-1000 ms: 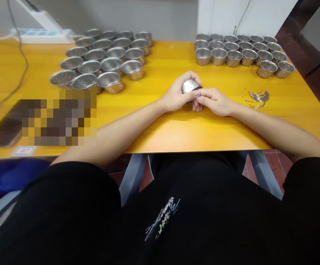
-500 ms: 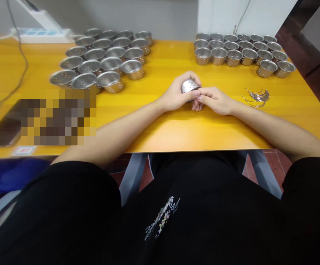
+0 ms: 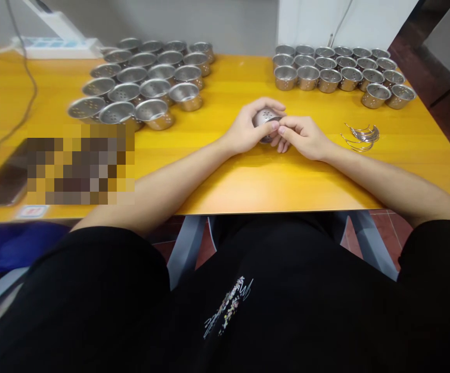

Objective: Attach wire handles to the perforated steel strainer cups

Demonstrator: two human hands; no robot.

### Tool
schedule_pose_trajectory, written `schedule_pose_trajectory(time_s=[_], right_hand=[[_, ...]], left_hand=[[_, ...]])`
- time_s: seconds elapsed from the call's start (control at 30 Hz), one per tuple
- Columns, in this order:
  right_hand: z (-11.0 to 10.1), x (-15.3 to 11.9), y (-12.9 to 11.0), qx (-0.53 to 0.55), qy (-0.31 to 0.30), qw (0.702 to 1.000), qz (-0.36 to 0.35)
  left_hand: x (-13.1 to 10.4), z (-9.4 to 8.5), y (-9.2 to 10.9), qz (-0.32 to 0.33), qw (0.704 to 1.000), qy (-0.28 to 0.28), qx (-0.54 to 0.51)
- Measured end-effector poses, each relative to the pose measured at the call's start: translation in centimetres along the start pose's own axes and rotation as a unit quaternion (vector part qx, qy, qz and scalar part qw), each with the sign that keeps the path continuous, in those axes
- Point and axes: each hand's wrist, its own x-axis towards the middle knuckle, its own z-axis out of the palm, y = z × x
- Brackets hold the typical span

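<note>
head view: a metal cup (image 3: 265,115), turned within the past second to show more of its holed base, is clamped in the left hand (image 3: 246,129) above the tabletop (image 3: 240,184). the right hand (image 3: 310,139), slightly raised, closes thumb and forefinger at the edge, contents hidden; both forearms angle inward.

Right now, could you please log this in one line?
left hand: holding perforated cup; right hand: at cup's edge; wires: on table

Free to you: tabletop lane (image 3: 240,77) between left cup cluster (image 3: 158,120) and right cup cluster (image 3: 329,83). Obstacles: both clusters; curved wires (image 3: 368,135).
</note>
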Motion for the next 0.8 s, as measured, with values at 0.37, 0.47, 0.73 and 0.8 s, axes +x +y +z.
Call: schedule_pose_trajectory(time_s=[0.37,0.47,0.73,0.8], right_hand=[[0.2,0.2,-0.3,0.0,0.035,0.999,0.02],[0.5,0.1,-0.7,-0.007,0.041,0.999,0.032],[0.5,0.4,-0.9,-0.034,0.027,0.999,0.004],[0.3,0.5,-0.8,-0.047,0.014,0.999,-0.007]], left_hand=[[-0.4,0.1,-0.2,0.03,0.998,-0.003,0.048],[-0.5,0.2,-0.3,0.041,0.997,-0.007,0.063],[-0.6,0.1,-1.1,0.063,0.995,-0.023,0.08],[-0.8,0.0,-1.1,0.069,0.993,-0.023,0.094]])
